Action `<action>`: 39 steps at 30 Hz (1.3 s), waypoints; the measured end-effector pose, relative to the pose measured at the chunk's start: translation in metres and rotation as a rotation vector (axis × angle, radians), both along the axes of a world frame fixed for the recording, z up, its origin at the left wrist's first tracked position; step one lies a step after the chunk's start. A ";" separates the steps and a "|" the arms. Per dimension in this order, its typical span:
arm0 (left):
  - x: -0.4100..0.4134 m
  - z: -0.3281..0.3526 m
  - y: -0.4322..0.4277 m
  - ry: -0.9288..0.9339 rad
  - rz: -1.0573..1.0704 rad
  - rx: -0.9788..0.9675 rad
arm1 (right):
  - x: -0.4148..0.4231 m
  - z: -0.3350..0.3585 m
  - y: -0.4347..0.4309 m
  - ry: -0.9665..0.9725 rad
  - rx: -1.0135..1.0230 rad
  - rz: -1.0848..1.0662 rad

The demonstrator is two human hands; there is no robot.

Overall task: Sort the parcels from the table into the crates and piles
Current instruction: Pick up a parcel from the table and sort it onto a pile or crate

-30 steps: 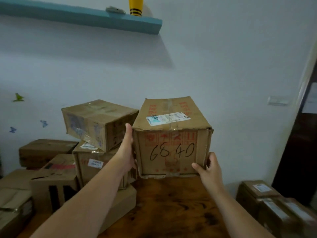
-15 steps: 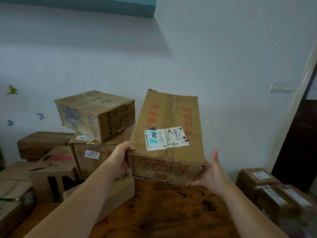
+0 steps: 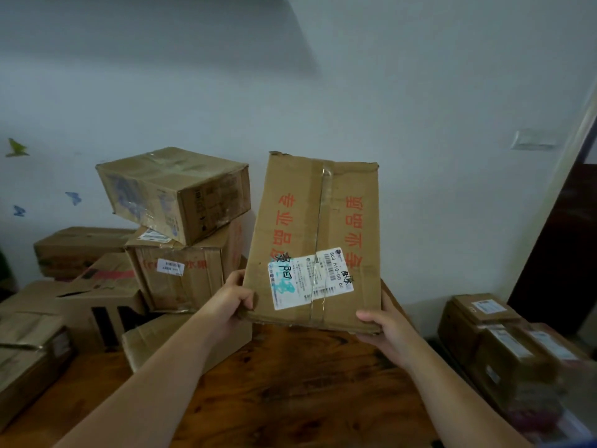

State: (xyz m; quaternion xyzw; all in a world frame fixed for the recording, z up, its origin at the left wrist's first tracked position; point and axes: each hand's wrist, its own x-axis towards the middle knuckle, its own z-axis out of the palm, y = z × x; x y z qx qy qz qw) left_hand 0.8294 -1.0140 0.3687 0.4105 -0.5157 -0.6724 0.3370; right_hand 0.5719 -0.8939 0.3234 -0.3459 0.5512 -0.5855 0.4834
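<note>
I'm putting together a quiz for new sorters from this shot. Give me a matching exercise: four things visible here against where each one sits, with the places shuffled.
Things:
1. labelled parcel
2. tilted box
3. green butterfly sticker
4. wall switch

Places:
A. on the wall, at the right
B. askew on top of the stacked boxes
C. held between left hand and right hand
D. on the wall, far left

Pairs: 1-C, 2-B, 3-D, 4-A.
</note>
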 end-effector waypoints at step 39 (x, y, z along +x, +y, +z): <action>-0.400 -0.110 0.130 -0.089 -0.468 0.074 | -0.303 -0.077 0.235 0.115 0.138 -0.610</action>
